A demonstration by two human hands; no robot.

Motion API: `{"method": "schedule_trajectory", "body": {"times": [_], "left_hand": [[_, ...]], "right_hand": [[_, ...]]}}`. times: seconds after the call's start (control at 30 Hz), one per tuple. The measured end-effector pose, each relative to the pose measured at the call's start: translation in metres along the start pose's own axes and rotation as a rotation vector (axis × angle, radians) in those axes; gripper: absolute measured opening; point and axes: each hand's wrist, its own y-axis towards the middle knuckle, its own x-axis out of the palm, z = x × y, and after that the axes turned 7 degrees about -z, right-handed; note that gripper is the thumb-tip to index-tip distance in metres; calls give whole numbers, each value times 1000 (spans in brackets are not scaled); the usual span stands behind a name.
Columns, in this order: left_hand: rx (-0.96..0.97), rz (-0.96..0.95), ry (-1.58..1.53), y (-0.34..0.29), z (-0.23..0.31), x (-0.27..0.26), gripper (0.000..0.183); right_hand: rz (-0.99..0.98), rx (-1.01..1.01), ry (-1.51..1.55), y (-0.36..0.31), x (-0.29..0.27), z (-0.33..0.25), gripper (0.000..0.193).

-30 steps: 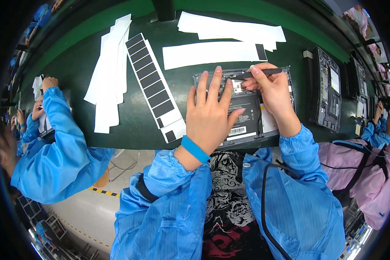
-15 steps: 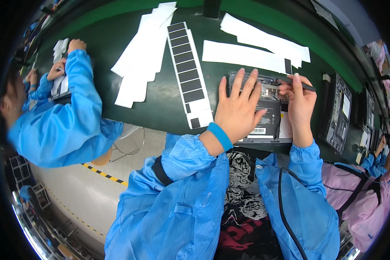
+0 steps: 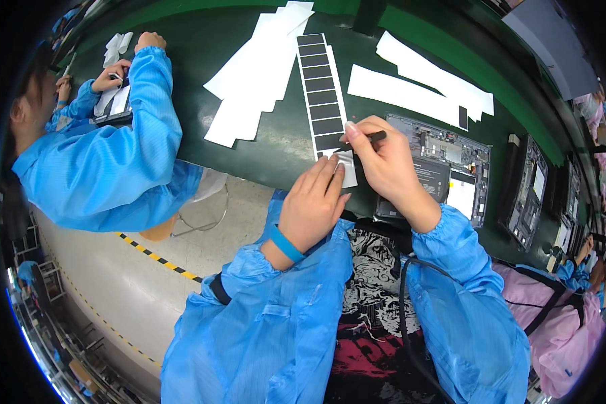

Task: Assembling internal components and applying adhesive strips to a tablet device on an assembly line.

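Observation:
My right hand (image 3: 390, 158) is closed around slim black tweezers (image 3: 372, 137), their tip over the lower end of a white strip of black rectangular stickers (image 3: 322, 97). Against that same end rest the fingertips of my left hand (image 3: 313, 202), fingers stretched out and thumb apart. A small pale patch of the strip shows between the two hands. Partly behind my right hand and wrist lies an open laptop base (image 3: 481, 151), its circuit board, black battery (image 3: 432, 174) and a white panel (image 3: 460, 196) exposed.
White backing sheets (image 3: 249, 81) lie left of the strip, more (image 3: 404, 94) beyond the laptop, one bearing a black sticker (image 3: 463, 118). Another opened laptop base (image 3: 528, 185) stands at the right. At the left, a co-worker's blue sleeve (image 3: 148, 101) reaches over the table.
Both hands have left the laptop base and moved left to the sticker strip's near end. The tweezers came along in my right hand. The view has shifted slightly.

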Motion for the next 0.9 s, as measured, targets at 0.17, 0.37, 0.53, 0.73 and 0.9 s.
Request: {"method": "schedule_trajectory", "body": {"times": [0.17,0.37,0.53,0.73,0.9], "left_hand": [[22,12,95,-4,0,6,47],[5,-32,152,-5,0,3,48],[-14,-50,166,-5,-2,1,48],[-52,-57,111,-5,-3,0,46],[-65,-45,78,-1,1,-3,46]], "right_hand": [[-26,-8,-124,2,-1,5,29],[-59,203,-145,-1,4,1,27],[-36,191,-170,4,8,-4,26],[16,177,-25,3,17,8,24],[99,186,235,-5,10,0,22]]}}
